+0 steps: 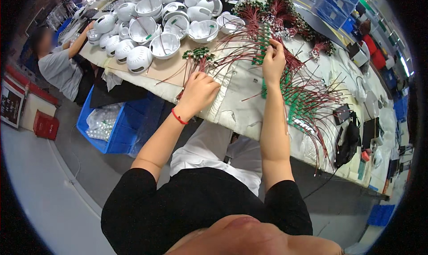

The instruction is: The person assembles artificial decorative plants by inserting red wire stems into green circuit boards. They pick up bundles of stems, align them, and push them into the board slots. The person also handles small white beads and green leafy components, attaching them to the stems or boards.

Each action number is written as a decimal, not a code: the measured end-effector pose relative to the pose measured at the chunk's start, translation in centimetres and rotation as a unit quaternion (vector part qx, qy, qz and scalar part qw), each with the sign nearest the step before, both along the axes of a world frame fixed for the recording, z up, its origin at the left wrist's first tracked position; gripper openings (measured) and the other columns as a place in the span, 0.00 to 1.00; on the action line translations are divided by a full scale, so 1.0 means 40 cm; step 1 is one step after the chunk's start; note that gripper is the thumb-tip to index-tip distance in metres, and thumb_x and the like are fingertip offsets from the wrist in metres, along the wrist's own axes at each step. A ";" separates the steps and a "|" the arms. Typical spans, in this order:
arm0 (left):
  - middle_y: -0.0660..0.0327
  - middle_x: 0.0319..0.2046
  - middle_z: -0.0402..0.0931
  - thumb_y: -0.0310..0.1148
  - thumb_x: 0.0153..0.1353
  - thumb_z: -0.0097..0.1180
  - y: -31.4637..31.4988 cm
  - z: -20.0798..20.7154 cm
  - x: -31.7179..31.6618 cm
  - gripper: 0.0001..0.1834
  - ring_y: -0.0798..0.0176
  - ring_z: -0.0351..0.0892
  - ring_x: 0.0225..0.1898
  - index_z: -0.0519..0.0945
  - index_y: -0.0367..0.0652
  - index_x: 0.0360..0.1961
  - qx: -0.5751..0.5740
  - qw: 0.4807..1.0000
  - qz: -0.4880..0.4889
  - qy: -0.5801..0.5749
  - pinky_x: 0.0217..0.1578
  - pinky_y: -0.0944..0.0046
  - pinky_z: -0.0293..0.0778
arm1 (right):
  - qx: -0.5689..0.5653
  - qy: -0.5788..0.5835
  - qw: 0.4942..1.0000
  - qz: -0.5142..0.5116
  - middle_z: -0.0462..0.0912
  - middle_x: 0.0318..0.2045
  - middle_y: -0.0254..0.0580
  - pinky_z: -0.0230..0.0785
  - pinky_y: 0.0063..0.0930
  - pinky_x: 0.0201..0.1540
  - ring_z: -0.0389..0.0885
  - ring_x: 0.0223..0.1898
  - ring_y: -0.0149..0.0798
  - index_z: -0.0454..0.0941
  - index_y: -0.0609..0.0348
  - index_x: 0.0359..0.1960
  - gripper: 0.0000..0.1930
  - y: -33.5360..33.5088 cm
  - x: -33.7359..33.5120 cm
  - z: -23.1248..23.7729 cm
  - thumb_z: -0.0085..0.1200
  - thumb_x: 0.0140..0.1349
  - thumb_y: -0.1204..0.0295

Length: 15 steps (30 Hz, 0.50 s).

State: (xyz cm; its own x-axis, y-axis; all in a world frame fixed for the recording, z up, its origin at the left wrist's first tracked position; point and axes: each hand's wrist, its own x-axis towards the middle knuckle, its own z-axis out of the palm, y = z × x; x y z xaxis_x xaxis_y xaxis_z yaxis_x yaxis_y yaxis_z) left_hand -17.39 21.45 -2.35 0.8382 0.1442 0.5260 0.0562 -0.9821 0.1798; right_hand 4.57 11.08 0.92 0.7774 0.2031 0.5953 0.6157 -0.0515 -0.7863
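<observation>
My left hand point(199, 91), with a red band at its wrist, is closed around a bundle of dark red wires. Small green circuit boards point(198, 54) fan out above that fist, and wire ends trail below it. Farther right, the fingers of my right hand point(273, 64) are curled together against a row of green circuit boards point(262, 43) with red wires. What the fingertips pinch is too small to make out. More green board panels with red wires point(296, 104) lie beside my right forearm.
White dome-shaped shells point(165, 45) crowd the table's far left, some with a wired board inside. Heaps of wired boards point(281, 14) lie at the back. A blue bin point(109, 121) stands below the left edge. A person point(62, 63) works at far left; a black pouch point(347, 143) lies right.
</observation>
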 end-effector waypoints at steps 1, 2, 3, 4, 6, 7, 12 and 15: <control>0.64 0.27 0.76 0.31 0.50 0.56 0.002 0.001 0.009 0.05 0.61 0.71 0.39 0.81 0.45 0.28 0.014 1.000 0.003 -0.009 0.51 0.57 0.60 | 0.010 0.001 1.000 0.010 0.78 0.20 0.41 0.64 0.28 0.25 0.73 0.19 0.32 0.75 0.62 0.42 0.10 -0.005 0.004 0.000 0.45 0.61 0.76; 0.63 0.27 0.75 0.31 0.51 0.55 0.007 0.000 0.015 0.05 0.60 0.71 0.40 0.81 0.45 0.28 0.028 0.999 0.006 -0.019 0.52 0.55 0.60 | 0.018 -0.012 1.000 -0.003 0.78 0.21 0.41 0.64 0.28 0.25 0.72 0.19 0.32 0.75 0.62 0.42 0.10 -0.008 0.006 0.003 0.45 0.61 0.76; 0.63 0.30 0.75 0.31 0.50 0.56 0.020 -0.016 0.020 0.06 0.60 0.71 0.43 0.80 0.43 0.30 0.021 0.999 0.020 -0.014 0.57 0.49 0.55 | 0.026 -0.025 0.999 -0.016 0.79 0.21 0.41 0.64 0.28 0.25 0.72 0.19 0.31 0.75 0.63 0.42 0.10 -0.012 0.004 0.010 0.44 0.62 0.76; 0.63 0.31 0.75 0.31 0.51 0.55 0.029 -0.022 0.023 0.07 0.60 0.70 0.44 0.79 0.43 0.31 0.040 0.998 0.037 -0.017 0.58 0.47 0.53 | 0.035 -0.037 0.998 -0.029 0.79 0.22 0.41 0.64 0.27 0.25 0.71 0.20 0.31 0.75 0.63 0.42 0.10 -0.013 0.005 0.016 0.44 0.62 0.76; 0.63 0.33 0.74 0.31 0.51 0.55 0.044 -0.026 0.024 0.08 0.61 0.70 0.45 0.78 0.43 0.33 0.079 0.994 0.072 -0.023 0.59 0.43 0.51 | 0.030 -0.010 0.998 -0.049 0.78 0.23 0.41 0.63 0.26 0.25 0.70 0.20 0.30 0.76 0.63 0.41 0.09 -0.031 -0.002 0.038 0.44 0.63 0.75; 0.64 0.40 0.74 0.33 0.52 0.56 0.048 -0.025 0.022 0.14 0.62 0.69 0.50 0.77 0.44 0.41 0.062 0.992 0.093 0.053 0.63 0.40 0.45 | 0.035 -0.015 0.997 -0.064 0.78 0.23 0.40 0.62 0.26 0.25 0.69 0.20 0.30 0.76 0.62 0.40 0.09 -0.037 0.008 0.035 0.44 0.63 0.75; 0.64 0.41 0.74 0.29 0.52 0.54 0.048 -0.029 0.025 0.14 0.61 0.68 0.52 0.77 0.44 0.41 0.060 0.992 0.102 0.039 0.62 0.40 0.47 | 0.227 0.140 0.960 0.089 0.77 0.31 0.36 0.66 0.21 0.27 0.73 0.25 0.27 0.74 0.64 0.42 0.10 -0.063 0.141 -0.036 0.40 0.65 0.75; 0.64 0.41 0.74 0.26 0.51 0.52 0.061 -0.040 0.019 0.14 0.61 0.67 0.52 0.78 0.44 0.41 0.059 0.992 0.107 0.034 0.61 0.40 0.47 | 0.296 0.336 0.874 0.187 0.78 0.37 0.38 0.72 0.22 0.30 0.78 0.30 0.31 0.72 0.63 0.45 0.11 -0.088 0.093 0.026 0.40 0.65 0.75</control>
State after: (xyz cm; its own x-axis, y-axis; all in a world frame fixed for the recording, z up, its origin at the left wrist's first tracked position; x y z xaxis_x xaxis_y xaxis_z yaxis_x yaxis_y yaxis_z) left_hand -16.61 23.88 -3.96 0.8294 0.2638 0.4925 0.2737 -0.9603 0.0533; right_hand 8.28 7.56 1.96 0.9371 0.3294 0.1159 -0.1097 0.5930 -0.7977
